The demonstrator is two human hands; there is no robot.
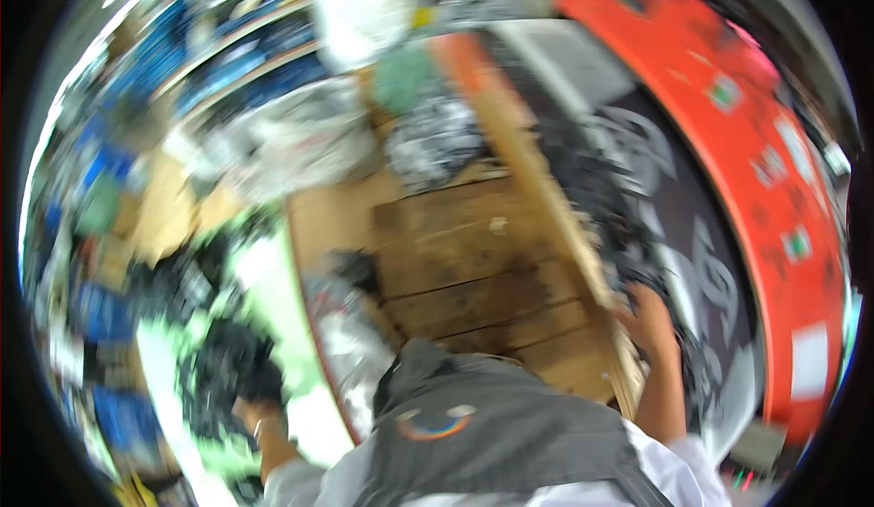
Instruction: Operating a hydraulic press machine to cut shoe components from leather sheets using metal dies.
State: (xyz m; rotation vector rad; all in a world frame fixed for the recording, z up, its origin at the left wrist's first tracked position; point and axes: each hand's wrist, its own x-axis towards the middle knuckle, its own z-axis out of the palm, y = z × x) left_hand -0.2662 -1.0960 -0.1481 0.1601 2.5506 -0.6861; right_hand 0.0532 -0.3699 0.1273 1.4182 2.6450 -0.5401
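Observation:
My left hand (259,414) is low on the left, at the near end of a dark black bundle (228,370) that looks like bunched cloth or plastic. Its fingers appear closed on the bundle's edge, though blur softens them. Under the bundle lies a pale green-white surface (314,398) with a red edge. On the right, my right hand (651,320) is over the wooden rail (569,234), beside a row of black crumpled pieces (601,179). Its fingers are smeared, so their grip does not show.
Between my arms lie brown wooden boards (473,243). Clear plastic bags (350,352) rest beside them. Farther off are a large white plastic sack (300,134) and shelves (246,61) of blue stacks. A long orange-red panel (710,143) curves along the right, next to a dark printed surface (701,225).

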